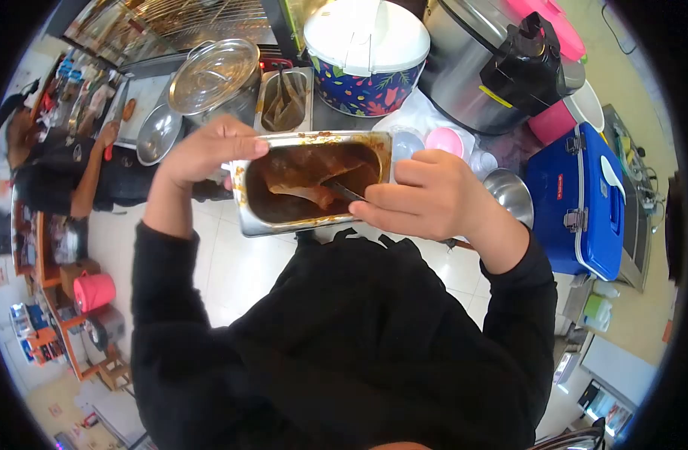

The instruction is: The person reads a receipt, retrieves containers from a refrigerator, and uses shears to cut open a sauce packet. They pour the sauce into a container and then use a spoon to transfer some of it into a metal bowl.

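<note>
A rectangular metal pan (243,191) with brown sauce smeared on its rim is held up before my body. My left hand (209,152) grips the pan at its left end, thumb over the rim. Inside the pan lies dark brown sauce with a lighter, glossy smear. My right hand (426,196) is closed round a dark utensil (349,193) whose far end reaches into the sauce. Beyond the pan, a second metal container (308,101) holds utensils.
Behind the pan stand a lidded glass-topped pot (216,79), a patterned tub (368,86) and a large steel dispenser (464,67). A blue cooler (565,202) and a steel bowl (509,196) are at right. At left, a person (59,169) holds a red-handled knife.
</note>
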A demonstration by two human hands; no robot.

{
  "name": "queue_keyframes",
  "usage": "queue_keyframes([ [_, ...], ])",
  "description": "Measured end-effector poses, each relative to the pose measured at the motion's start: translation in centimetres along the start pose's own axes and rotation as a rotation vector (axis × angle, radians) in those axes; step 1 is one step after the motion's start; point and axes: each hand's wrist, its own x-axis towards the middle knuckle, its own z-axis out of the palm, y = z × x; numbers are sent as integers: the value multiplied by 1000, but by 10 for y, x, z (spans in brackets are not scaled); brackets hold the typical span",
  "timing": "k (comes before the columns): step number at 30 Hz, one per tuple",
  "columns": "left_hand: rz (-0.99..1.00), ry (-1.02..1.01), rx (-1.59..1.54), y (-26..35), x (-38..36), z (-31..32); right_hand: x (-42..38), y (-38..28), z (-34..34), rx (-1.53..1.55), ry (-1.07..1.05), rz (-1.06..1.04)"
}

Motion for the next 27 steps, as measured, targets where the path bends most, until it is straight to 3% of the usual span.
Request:
queue_keyframes([
  [4, 15, -116, 172, 41, -19, 3, 10, 0, 5, -74, -4, -40],
  [8, -25, 0, 269, 64, -42, 2, 12, -3, -10, -11, -68, 5],
  [14, 9, 110, 338, 75, -60, 3, 32, -13, -15, -17, 149, -15],
  [17, 79, 42, 414, 74, -64, -4, 33, -12, -1, 69, 77, -22],
  [20, 131, 101, 434, 68, -74, -10, 33, -15, -15, 96, 13, -8],
  [23, 143, 111, 440, 66, -80, -12, 42, -17, -14, 48, 225, -32],
  [27, 166, 98, 434, 74, -85, -10, 55, -20, 4, 34, 263, -54],
])
